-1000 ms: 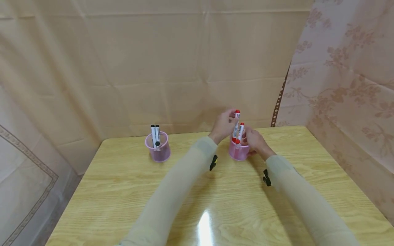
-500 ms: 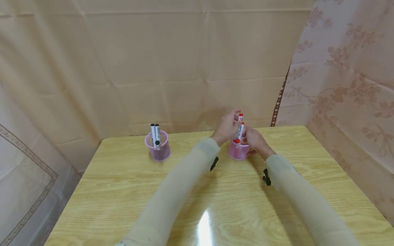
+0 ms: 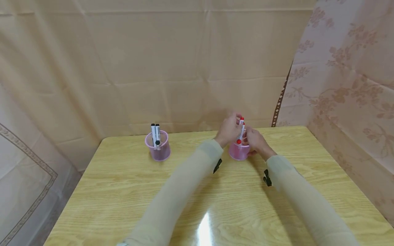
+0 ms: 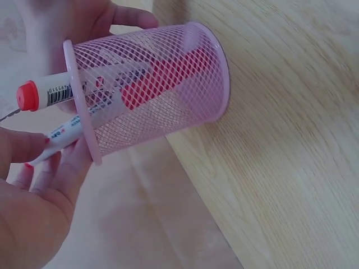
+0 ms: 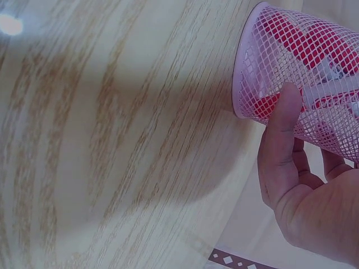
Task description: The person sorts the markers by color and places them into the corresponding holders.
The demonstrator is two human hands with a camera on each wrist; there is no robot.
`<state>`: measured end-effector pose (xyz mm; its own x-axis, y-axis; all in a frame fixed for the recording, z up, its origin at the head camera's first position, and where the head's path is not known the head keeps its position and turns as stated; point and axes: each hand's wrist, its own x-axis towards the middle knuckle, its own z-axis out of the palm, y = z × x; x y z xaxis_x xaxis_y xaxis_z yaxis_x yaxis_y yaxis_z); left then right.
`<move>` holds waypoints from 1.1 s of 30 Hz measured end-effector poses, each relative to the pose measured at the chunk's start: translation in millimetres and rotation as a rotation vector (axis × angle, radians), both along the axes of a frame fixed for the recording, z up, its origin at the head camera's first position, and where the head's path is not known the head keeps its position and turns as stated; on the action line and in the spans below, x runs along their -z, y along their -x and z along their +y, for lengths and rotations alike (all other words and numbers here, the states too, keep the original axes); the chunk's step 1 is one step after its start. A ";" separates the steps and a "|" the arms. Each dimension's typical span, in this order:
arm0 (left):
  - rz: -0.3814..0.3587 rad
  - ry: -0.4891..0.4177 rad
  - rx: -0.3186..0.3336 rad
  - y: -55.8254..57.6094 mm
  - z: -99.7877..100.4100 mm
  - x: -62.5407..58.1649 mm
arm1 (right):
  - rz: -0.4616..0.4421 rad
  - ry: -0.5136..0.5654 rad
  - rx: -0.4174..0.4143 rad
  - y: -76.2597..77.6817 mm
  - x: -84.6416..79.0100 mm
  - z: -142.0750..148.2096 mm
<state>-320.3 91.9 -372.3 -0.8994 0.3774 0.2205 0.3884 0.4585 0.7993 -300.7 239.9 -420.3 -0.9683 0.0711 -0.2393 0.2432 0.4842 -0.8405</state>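
Observation:
My left hand (image 3: 229, 130) pinches a white marker with red ends (image 4: 66, 133) near its top, between thumb and fingers. Its lower part is inside the right-hand pink mesh pen holder (image 4: 151, 84), seen through the mesh. Another red-capped marker (image 4: 45, 95) leans in the same holder, its capped end poking out over the rim. On the holder's right side, my right hand (image 3: 257, 140) grips the mesh wall; the right wrist view shows its fingers (image 5: 283, 120) against the side. The holder stands upright on the table.
A second pink mesh pen holder (image 3: 160, 153) stands to the left on the wooden table (image 3: 123, 191), holding black-capped markers (image 3: 155, 135). Beige cloth (image 3: 154, 68) hangs behind the table's back edge, and a floral cloth (image 3: 344, 85) hangs on the right.
My left hand has lowered the red marker into the right-hand holder, moving slightly right and down. The right hand stays at the holder's side.

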 end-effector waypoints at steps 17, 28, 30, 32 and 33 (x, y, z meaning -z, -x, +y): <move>-0.108 0.145 -0.182 -12.8 15.4 -6.3 | 0.004 0.007 0.002 -0.9 0.3 -1.7; -0.160 0.225 -0.297 -14.4 25.3 -4.5 | 0.009 -0.030 0.000 -1.1 1.1 -1.4; -0.169 0.227 -0.311 -15.9 26.5 -5.9 | 0.012 -0.035 0.000 -1.3 0.4 -0.9; -0.170 0.227 -0.325 -17.2 27.5 -6.9 | 0.013 -0.036 0.006 -1.3 0.0 -0.4; -0.171 0.227 -0.331 -17.8 27.8 -7.3 | 0.012 -0.034 0.005 -1.4 -0.3 -0.4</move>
<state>-302.5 119.7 -365.0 -0.9964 0.0845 0.0028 0.0620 0.7079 0.7036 -299.4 239.5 -420.0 -0.9707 0.0837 -0.2254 0.2359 0.5118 -0.8261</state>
